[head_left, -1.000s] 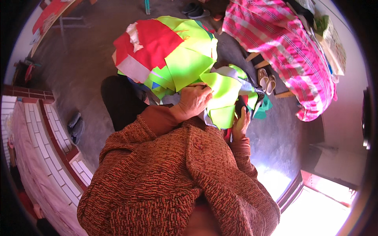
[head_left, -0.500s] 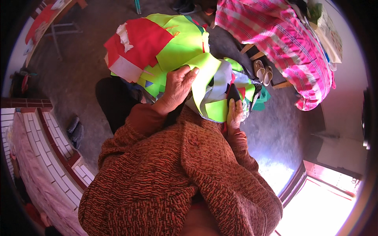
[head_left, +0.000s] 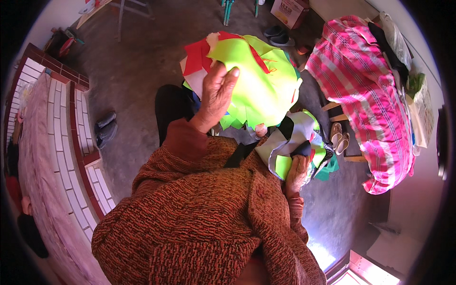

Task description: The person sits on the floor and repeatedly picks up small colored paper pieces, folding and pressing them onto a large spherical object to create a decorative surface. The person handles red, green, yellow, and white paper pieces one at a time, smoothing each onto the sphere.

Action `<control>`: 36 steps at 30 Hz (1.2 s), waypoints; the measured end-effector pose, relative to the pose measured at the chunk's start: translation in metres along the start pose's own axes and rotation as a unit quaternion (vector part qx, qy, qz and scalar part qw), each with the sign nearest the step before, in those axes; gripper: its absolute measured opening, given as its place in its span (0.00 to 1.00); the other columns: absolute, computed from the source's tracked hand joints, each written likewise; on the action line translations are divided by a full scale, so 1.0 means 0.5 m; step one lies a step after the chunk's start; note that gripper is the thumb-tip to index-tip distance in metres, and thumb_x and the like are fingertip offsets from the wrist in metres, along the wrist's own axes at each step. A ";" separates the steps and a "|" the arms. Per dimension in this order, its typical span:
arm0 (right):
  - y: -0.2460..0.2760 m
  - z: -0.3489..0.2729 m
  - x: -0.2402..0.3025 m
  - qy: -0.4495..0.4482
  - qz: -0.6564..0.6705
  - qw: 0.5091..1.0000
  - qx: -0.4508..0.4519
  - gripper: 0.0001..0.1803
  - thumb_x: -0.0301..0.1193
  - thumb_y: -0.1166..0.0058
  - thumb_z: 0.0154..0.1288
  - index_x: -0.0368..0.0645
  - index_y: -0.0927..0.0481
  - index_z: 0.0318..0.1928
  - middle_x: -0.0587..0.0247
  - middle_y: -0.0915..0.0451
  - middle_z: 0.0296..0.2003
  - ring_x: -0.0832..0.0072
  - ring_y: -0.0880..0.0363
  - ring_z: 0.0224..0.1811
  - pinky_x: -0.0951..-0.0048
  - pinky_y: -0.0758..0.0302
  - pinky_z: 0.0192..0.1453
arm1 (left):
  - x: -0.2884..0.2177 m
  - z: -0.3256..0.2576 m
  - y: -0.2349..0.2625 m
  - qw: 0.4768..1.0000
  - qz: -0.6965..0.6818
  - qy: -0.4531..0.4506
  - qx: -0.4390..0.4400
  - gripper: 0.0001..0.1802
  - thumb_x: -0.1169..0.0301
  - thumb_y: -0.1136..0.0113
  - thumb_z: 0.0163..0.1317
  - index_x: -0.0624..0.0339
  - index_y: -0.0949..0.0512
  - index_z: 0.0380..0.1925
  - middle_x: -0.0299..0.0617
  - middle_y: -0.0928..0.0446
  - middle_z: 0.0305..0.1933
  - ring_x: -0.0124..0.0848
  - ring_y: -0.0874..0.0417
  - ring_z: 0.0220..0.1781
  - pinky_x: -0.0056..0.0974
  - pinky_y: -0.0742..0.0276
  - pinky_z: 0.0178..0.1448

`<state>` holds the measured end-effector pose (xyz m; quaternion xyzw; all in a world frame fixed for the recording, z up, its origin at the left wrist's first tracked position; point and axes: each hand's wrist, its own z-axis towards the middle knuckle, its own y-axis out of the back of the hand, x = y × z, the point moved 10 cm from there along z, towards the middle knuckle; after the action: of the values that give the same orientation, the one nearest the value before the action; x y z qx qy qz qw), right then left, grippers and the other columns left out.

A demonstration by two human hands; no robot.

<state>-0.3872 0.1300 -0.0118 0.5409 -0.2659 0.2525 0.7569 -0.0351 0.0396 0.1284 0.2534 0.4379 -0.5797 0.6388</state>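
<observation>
My left hand (head_left: 219, 92) is closed, pinching the left edge of a bright yellow-green cloth piece (head_left: 256, 80). That piece lies over a heap of cloth scraps in front of me, with a red cloth piece (head_left: 197, 54) showing at the heap's left. Closer to me on the right sits a bag of mixed scraps (head_left: 280, 141), grey, black, green and red. At its near side, my right hand (head_left: 297, 173) has its fingers bent around a dark pointed scrap (head_left: 301, 148); part of the fingers is hidden. A black strip (head_left: 240, 154) rests on my brown knitted sweater.
Pink plaid cloth (head_left: 361, 95) covers furniture at the right, with pale shoes (head_left: 339, 138) beside its wooden legs. Dark shoes (head_left: 279, 35) and a cardboard box (head_left: 289, 13) are at the back. To the left are a white-tiled ledge (head_left: 59, 137) and dark footwear (head_left: 105, 129).
The view has shifted, so the room appears farther right and lower. My left hand has moved from beside the bag to the heap with yellow-green cloth; my right hand stays at the bag.
</observation>
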 end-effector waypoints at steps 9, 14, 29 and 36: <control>0.001 0.005 0.018 0.050 -0.028 0.998 -0.036 0.06 0.27 0.55 0.67 0.38 0.26 0.35 0.53 0.30 0.37 0.56 0.30 0.41 0.61 0.32 0.48 | 0.131 -0.058 0.171 0.989 0.131 0.052 -0.037 0.08 0.73 0.47 0.68 0.67 0.26 0.42 0.34 0.23 0.39 0.18 0.24 0.36 0.26 0.29 0.43; 0.002 0.003 0.017 0.047 -0.032 0.998 -0.040 0.06 0.28 0.54 0.67 0.38 0.26 0.35 0.53 0.30 0.37 0.56 0.30 0.42 0.61 0.32 0.49 | 0.161 -0.067 0.172 0.992 0.047 0.104 -0.048 0.08 0.73 0.47 0.68 0.67 0.25 0.42 0.33 0.22 0.37 0.18 0.24 0.38 0.26 0.29 0.44; -0.001 0.001 0.002 0.023 -0.010 0.999 -0.026 0.06 0.29 0.52 0.65 0.39 0.26 0.37 0.48 0.28 0.41 0.51 0.32 0.45 0.56 0.34 0.52 | 0.095 0.036 0.093 0.994 0.097 0.050 0.007 0.10 0.76 0.44 0.64 0.65 0.25 0.45 0.31 0.22 0.33 0.16 0.26 0.35 0.27 0.27 0.39; -0.003 0.001 0.014 0.026 -0.006 0.999 -0.025 0.06 0.28 0.52 0.64 0.39 0.26 0.37 0.48 0.28 0.40 0.51 0.32 0.44 0.56 0.35 0.51 | 0.146 0.054 0.182 0.928 0.361 -0.006 -0.090 0.31 0.75 0.34 0.52 0.55 0.32 0.57 0.44 0.22 0.44 0.41 0.22 0.47 0.42 0.28 0.52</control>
<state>-0.3812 0.1297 -0.0079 0.5165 -0.2490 0.2548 0.7787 0.0558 -0.0026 0.0624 0.3320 0.3630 -0.2693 0.8280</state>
